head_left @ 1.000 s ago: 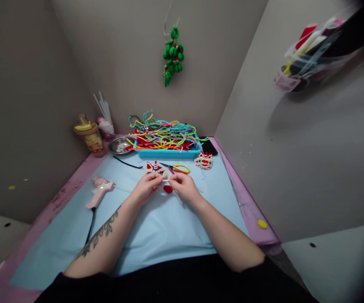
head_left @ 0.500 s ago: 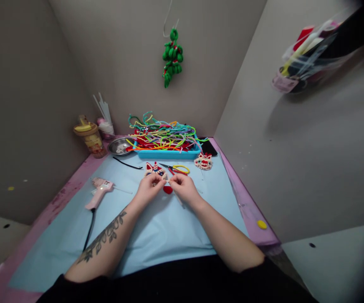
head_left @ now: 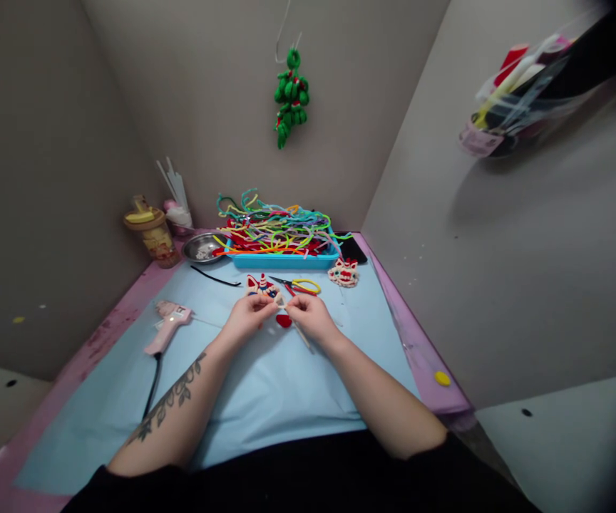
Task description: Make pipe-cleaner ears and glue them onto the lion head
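Note:
Between my fingertips is a white pipe cleaner point(head_left: 281, 302), bent into a small loop. My left hand point(head_left: 254, 315) pinches its left side, closed. My right hand point(head_left: 311, 317) is closed on its other side, and a straight tail of it hangs below that hand. Just under the fingers lies a red piece point(head_left: 284, 321) on the blue cloth. Beyond my left hand sits a red, white and blue figure point(head_left: 261, 285) with pointed ears, partly hidden by the fingers. Scissors point(head_left: 302, 286) with yellow and red handles rest behind my hands.
A pink glue gun point(head_left: 170, 326) lies at left, its cord running forward. At the back stand a blue tray point(head_left: 286, 262) heaped with coloured pipe cleaners, a metal bowl point(head_left: 204, 248) and a lidded cup point(head_left: 152, 235). A red and white lion face point(head_left: 344, 273) lies right.
My left hand has shifted slightly left, and the white pipe cleaner's bent loop shows more clearly between the fingers. My right hand has hardly moved.

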A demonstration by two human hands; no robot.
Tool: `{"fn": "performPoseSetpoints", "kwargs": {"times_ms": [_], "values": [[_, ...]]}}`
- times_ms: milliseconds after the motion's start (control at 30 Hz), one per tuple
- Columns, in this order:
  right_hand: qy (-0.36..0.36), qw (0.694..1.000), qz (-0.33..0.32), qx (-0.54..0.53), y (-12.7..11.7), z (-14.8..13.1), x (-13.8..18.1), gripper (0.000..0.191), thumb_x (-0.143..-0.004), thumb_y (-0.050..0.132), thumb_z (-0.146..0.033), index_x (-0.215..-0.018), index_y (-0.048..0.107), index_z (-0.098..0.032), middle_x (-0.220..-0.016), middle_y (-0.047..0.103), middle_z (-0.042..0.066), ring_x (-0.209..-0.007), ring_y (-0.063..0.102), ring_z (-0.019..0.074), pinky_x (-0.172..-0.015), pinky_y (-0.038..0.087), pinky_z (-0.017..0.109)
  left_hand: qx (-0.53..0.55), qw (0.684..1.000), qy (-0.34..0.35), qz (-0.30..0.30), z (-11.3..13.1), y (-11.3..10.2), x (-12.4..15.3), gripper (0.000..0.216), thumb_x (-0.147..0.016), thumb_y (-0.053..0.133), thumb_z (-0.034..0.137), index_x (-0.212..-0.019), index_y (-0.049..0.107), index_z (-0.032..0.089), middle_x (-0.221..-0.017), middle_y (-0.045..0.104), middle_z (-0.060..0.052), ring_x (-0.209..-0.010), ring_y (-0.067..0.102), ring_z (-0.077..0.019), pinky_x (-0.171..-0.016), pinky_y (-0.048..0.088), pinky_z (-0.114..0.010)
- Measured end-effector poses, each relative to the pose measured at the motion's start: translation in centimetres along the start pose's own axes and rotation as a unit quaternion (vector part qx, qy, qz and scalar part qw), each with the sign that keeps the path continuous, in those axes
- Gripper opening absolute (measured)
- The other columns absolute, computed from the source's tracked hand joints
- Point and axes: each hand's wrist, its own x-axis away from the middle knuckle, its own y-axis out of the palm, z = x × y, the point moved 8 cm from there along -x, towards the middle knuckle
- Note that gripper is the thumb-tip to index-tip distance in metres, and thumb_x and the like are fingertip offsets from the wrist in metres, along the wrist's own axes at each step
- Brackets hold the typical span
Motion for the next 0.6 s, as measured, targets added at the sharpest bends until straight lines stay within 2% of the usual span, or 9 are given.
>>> {"fn": "performPoseSetpoints", "kwargs": {"times_ms": [133, 233, 367, 500, 600], "values": [[0.012, 1.0, -0.026, -0.007, 0.4, 0.4, 0.0, 0.013, -0.064, 0.058, -0.029, -0.062, 0.059, -0.016, -0.052, 0.055, -0.003, -0.05, 0.045, 0.0096, -0.052, 0.035, 0.023, 0.024, 1.0, 0.016, 0.01, 0.1, -0.4, -0.2, 0.037, -0.071, 0.066, 0.051, -0.068, 0.061, 0.014, -0.056, 0.049, 0.004, -0.043, 0.037, -0.0067, -0.042, 0.027, -0.021], [0.013, 0.999, -0.05, 0.006, 0.9, 0.6, 0.2, 0.011, -0.063, 0.058, -0.026, -0.062, 0.06, -0.016, -0.054, 0.057, -0.002, -0.051, 0.046, 0.0099, -0.052, 0.035, 0.023, 0.01, 1.0, 0.017, 0.024, 0.1, -0.6, -0.2, 0.03, -0.071, 0.064, 0.042, -0.061, 0.055, 0.016, -0.05, 0.043, 0.006, -0.042, 0.033, -0.0063, -0.041, 0.024, -0.02], [-0.002, 0.996, -0.076, 0.036, 1.5, 0.8, 0.3, 0.009, -0.064, 0.059, -0.024, -0.064, 0.061, -0.016, -0.054, 0.055, -0.003, -0.051, 0.044, 0.0093, -0.051, 0.034, 0.022, -0.002, 0.999, 0.02, 0.038, 0.4, -0.7, -0.1, 0.019, -0.069, 0.058, 0.031, -0.058, 0.053, 0.016, -0.051, 0.045, 0.005, -0.043, 0.033, -0.0064, -0.042, 0.024, -0.02], [0.002, 0.997, -0.069, 0.037, 1.3, 0.7, 0.2, 0.009, -0.066, 0.057, -0.024, -0.065, 0.061, -0.015, -0.056, 0.056, -0.002, -0.053, 0.046, 0.0098, -0.053, 0.035, 0.022, 0.028, 0.999, 0.027, 0.005, 0.8, -0.2, 0.0, 0.022, -0.072, 0.06, 0.036, -0.066, 0.054, 0.016, -0.056, 0.047, 0.005, -0.043, 0.034, -0.006, -0.042, 0.025, -0.02], [0.003, 0.997, -0.073, 0.037, 1.3, 0.6, 0.2, 0.009, -0.066, 0.058, -0.024, -0.065, 0.061, -0.015, -0.056, 0.056, -0.002, -0.053, 0.046, 0.01, -0.053, 0.035, 0.022, 0.043, 0.999, 0.007, -0.008, 0.3, 0.1, 0.0, 0.027, -0.071, 0.063, 0.04, -0.065, 0.055, 0.016, -0.053, 0.044, 0.005, -0.042, 0.033, -0.0057, -0.041, 0.023, -0.02]]}}
